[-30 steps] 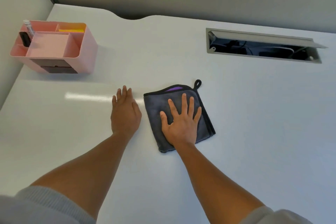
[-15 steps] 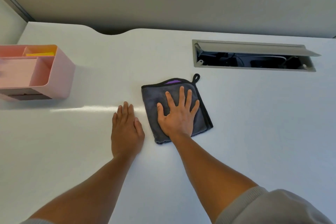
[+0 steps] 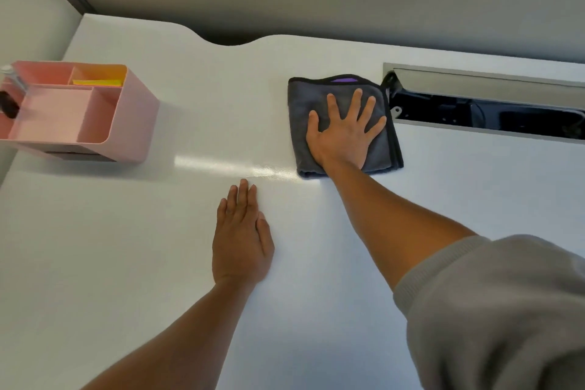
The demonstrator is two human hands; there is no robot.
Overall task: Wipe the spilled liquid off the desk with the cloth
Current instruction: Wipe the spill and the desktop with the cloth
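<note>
Now the right hand (image 3: 343, 133), fingers spread wide, presses flat on the grey cloth (image 3: 345, 123) at the surface (image 3: 158, 247) rear, beside the cable slot (image 3: 487, 104); left hand (image 3: 242, 241) flat, open, w/ nothing held.

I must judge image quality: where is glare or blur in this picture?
Head view: a bright glare streak lies on the desk, between the pink organizer and the cloth; the organizer's left edge is blurred; wide-angle lens bends the desk's edges; both hands look sharp.
</note>
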